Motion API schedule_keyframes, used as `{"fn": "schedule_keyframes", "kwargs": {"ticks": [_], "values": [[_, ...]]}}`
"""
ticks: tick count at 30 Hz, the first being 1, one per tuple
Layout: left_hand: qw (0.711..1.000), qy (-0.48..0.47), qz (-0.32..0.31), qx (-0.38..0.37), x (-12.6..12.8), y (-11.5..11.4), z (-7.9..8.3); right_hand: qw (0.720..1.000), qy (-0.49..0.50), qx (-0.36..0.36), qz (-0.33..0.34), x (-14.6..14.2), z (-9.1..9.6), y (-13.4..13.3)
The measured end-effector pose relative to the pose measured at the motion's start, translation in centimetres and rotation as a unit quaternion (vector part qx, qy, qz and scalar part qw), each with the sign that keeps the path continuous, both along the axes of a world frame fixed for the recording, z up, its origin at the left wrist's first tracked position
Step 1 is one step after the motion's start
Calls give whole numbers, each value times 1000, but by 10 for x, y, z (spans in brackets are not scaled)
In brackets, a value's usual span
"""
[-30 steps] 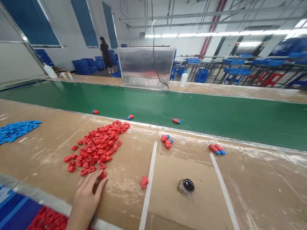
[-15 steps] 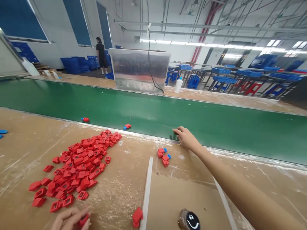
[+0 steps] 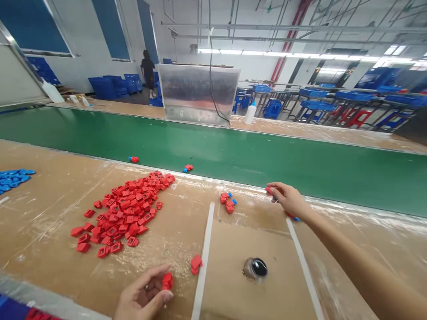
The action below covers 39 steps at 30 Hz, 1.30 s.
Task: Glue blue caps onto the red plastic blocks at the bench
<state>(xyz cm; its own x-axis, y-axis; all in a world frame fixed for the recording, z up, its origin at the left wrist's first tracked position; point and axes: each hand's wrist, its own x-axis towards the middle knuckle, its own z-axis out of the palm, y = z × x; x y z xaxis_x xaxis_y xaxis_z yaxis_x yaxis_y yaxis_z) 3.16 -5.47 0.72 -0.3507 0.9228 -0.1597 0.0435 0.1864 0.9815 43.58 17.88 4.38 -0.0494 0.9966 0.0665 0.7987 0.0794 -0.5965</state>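
Observation:
My left hand (image 3: pixel 142 293) is low in the view, thumb and fingertips closed on a red block (image 3: pixel 167 281). To its upper left spreads a pile of red blocks (image 3: pixel 125 209), many with a square hollow. A lone red block (image 3: pixel 196 263) lies right of that hand, beside a pale strip. My right hand (image 3: pixel 289 199) is over the belt's near edge, pinching a small red piece (image 3: pixel 268 190); a bit of blue shows under the fingers. Beneath its wrist, a red-and-blue piece (image 3: pixel 293 217) is partly hidden. Two red pieces with blue ends (image 3: pixel 229 205) rest between the hands.
Across the table runs a green belt (image 3: pixel 227 149), carrying two red-and-blue pieces (image 3: pixel 188 168). Blue parts (image 3: pixel 15 178) are heaped at far left. A round black-topped knob (image 3: pixel 259 267) stands on the brown board. Behind the belt are a metal panel (image 3: pixel 196 95), a white bottle (image 3: pixel 250 114) and a person (image 3: pixel 147 71).
My left hand has risen and moved right with its red block. My right hand has shifted right from over the belt to its near edge, where a red piece now shows in its fingers.

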Motion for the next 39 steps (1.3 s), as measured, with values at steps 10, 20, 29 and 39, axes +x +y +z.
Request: {"fn": "schedule_keyframes", "kwargs": {"ticks": [10,20,29,39], "values": [[981,-102,-165,13,91,19,4,995,63,50,59,-9,20,-185],[968,-150,-195,44,126,-3,-4,984,-24,142,100,-32,14,-219],[963,-154,-215,45,121,-5,-6,974,-72,177,124,-43,12,-213],[959,-178,-219,41,119,-5,-7,970,-76,186,139,-47,10,-213]]}}
